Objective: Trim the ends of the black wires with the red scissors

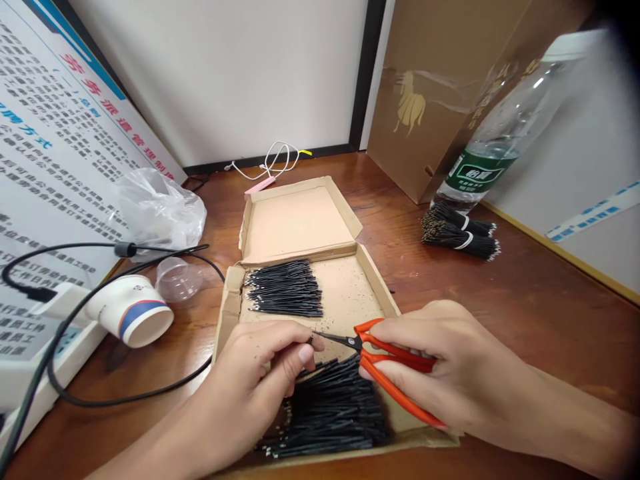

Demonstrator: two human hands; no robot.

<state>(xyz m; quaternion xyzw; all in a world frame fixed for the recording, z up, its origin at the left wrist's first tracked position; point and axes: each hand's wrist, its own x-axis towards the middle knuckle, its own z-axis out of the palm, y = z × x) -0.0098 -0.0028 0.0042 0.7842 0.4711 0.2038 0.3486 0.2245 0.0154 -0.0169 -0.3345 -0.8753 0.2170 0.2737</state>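
In my right hand is a pair of scissors with red-orange handles, their dark blades pointing left. The blade tips reach the fingertips of my left hand, which pinches a short black wire; most of that wire is hidden by the fingers. Both hands are above an open cardboard box. Inside it, a neat stack of black wires lies at the upper left, with pale ends on the left side. A larger, looser pile of black wires fills the near part, partly covered by my left hand.
Two banded wire bundles lie by a plastic water bottle at right, before a brown carton. At left are a paper cup, a clear plastic cup, a plastic bag and a looping black cable.
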